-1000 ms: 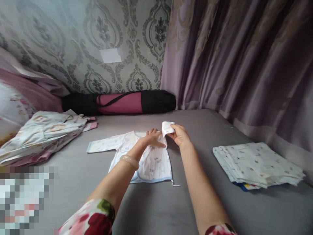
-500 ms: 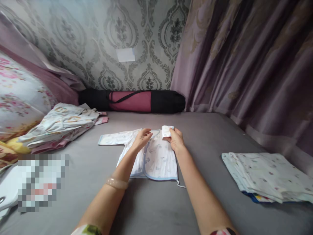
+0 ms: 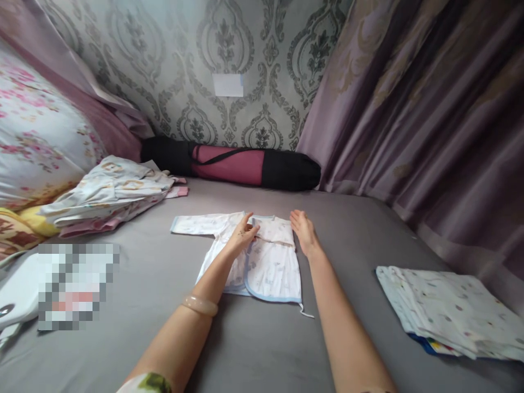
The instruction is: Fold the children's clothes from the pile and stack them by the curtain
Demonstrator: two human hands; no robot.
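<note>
A white baby shirt (image 3: 273, 273) with pale blue trim and small prints lies flat on the grey sheet. One sleeve (image 3: 196, 225) stretches out to the left. The other sleeve (image 3: 273, 231) is folded inward across the chest. My left hand (image 3: 243, 236) rests at the cuff end of the folded sleeve, fingers apart, partly covering the shirt's middle. Beside the fold at the shirt's right shoulder is my right hand (image 3: 303, 232), fingers stretched out and holding nothing. A thin white tie (image 3: 306, 312) trails from the lower right hem.
Folded printed cloths (image 3: 454, 308) lie at the right. To the left are a pile of baby clothes (image 3: 118, 185), a floral pillow (image 3: 36, 125) and a white object (image 3: 24, 292) beside a blurred patch. A black and maroon long bag (image 3: 233, 165) lies along the wall.
My right hand has let go of the sleeve, which now lies folded across the shirt, and has opened at its right edge. My left hand has moved slightly down onto the cuff.
</note>
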